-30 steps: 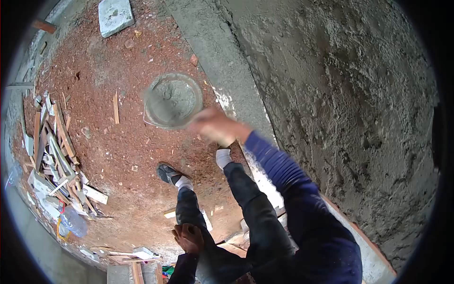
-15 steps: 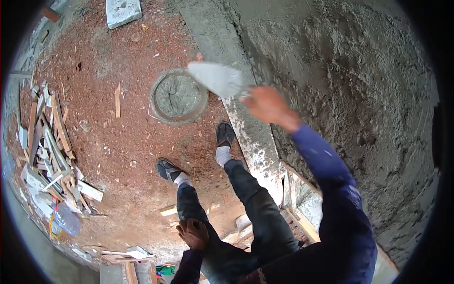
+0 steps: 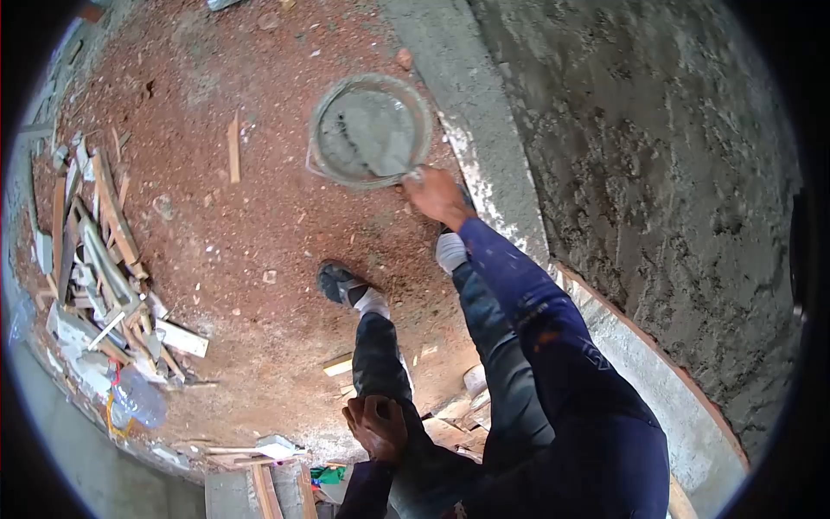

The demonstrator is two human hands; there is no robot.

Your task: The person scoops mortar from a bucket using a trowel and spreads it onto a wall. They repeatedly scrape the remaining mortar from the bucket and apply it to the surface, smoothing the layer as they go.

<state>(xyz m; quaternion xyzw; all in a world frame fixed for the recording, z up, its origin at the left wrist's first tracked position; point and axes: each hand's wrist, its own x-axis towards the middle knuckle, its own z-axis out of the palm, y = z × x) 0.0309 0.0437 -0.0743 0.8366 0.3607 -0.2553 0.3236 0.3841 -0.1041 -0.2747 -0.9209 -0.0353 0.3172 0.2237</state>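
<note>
My right hand (image 3: 435, 195) is closed on a trowel (image 3: 395, 164) at the near right rim of a round bucket (image 3: 322, 163). The handle is mostly covered by my fingers, and the blade dips into the wet grey mortar (image 3: 367, 130) inside. A dark groove runs across the mortar's surface. My left hand (image 3: 378, 426) rests on my left thigh with its fingers curled in; I see nothing in it. To the right stretches a rough wall surface coated with wet mortar (image 3: 640, 156).
Scrap wood (image 3: 108, 233) lies heaped at left, beside a clear plastic bottle (image 3: 140, 400). A lone wooden strip (image 3: 233, 149) sits on the reddish dirt floor. A concrete ledge (image 3: 484, 112) runs past the bucket. My left shoe (image 3: 337, 283) stands below the bucket.
My right hand has brought the trowel from over the ledge down and left into the bucket. The view has shifted, and the left hand stays on the thigh.
</note>
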